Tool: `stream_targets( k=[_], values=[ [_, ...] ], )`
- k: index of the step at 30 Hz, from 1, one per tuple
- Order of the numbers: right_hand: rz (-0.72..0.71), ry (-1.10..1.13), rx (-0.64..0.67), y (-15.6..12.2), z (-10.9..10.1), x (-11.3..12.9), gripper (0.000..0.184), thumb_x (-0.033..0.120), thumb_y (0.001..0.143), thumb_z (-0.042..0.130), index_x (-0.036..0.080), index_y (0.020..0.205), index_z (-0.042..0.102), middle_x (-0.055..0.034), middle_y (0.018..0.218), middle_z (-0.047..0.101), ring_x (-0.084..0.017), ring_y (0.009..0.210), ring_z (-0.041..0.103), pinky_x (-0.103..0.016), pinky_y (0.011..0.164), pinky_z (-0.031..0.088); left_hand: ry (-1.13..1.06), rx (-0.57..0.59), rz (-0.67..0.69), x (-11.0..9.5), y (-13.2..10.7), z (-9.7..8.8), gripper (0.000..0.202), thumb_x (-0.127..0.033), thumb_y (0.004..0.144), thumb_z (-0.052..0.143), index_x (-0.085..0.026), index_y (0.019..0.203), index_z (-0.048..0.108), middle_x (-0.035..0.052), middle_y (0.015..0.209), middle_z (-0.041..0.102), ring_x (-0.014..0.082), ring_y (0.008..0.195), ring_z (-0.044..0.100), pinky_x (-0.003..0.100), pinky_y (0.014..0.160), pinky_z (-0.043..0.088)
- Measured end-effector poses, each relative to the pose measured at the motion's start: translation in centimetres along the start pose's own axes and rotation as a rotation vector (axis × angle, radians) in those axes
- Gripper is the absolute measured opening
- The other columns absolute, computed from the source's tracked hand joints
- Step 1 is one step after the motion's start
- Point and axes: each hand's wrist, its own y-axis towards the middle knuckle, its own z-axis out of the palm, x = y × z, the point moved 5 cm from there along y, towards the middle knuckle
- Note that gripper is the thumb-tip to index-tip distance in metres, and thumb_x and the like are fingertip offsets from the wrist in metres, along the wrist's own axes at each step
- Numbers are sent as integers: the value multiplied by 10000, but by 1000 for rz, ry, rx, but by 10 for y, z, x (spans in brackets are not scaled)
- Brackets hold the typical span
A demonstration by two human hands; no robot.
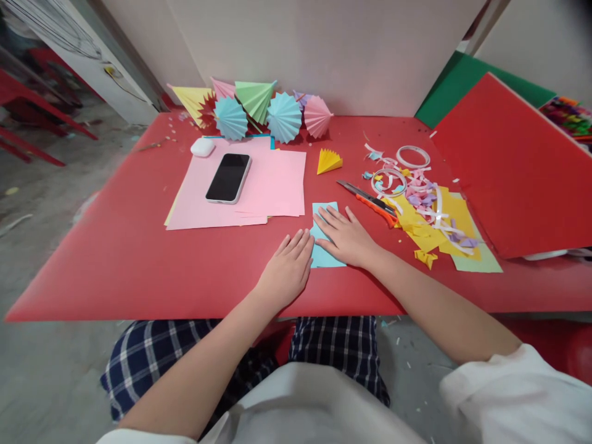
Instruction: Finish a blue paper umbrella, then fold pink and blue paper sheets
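Observation:
A light blue piece of paper (329,259), apparently folded, lies flat near the front edge of the red table (139,271). My right hand (348,237) rests flat on it, fingers spread and pointing to the upper left. Along the paper's left edge lies my left hand (289,265), palm down with its fingers stretched out. Neither hand grips anything. Just beyond them sits a small yellow pleated paper fan (329,161). An orange utility knife (377,205) lies to the right of my right hand, its tip pointing to the upper left.
Pink sheets (282,185) carry a phone (229,178) and a white case (202,147). Pleated paper umbrellas (284,117) stand along the wall. On the right are tape rolls (413,156), paper scraps (419,225) and a large red board (518,172).

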Motion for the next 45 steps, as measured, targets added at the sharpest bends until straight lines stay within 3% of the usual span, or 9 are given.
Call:
stream_targets(
  k=[14,25,35,45],
  values=[
    [86,-32,-57,-1,1,10,535,412,931,233,163,1401,290,-97,1467,275,-259,1360,217,-565,1083,116,21,20,11,-2,-1,1,457,-212,937,254,-25,1344,342,167,1426,327,250,1345,243,436,1089,251],
    [13,-76,-19,0,2,11,534,375,933,184,140,1406,265,-84,1473,251,-227,1363,215,-582,1083,84,16,31,14,-1,-1,1,444,-198,937,254,-39,1337,363,151,1425,335,248,1340,257,434,1090,252],
    [20,-112,-17,1,1,16,540,341,922,193,116,1410,240,-88,1484,207,-234,1377,161,-617,1065,75,-20,-8,-68,-2,2,-2,496,-355,935,333,-64,1334,374,150,1395,391,248,1312,320,420,1083,269],
    [-62,25,161,-9,-6,-4,736,615,855,283,168,1432,185,-79,1496,173,-253,1383,119,-577,1086,66,-23,7,-66,-3,3,-3,481,-329,936,330,-68,1339,362,145,1417,357,248,1325,291,423,1086,259]
  ],
)
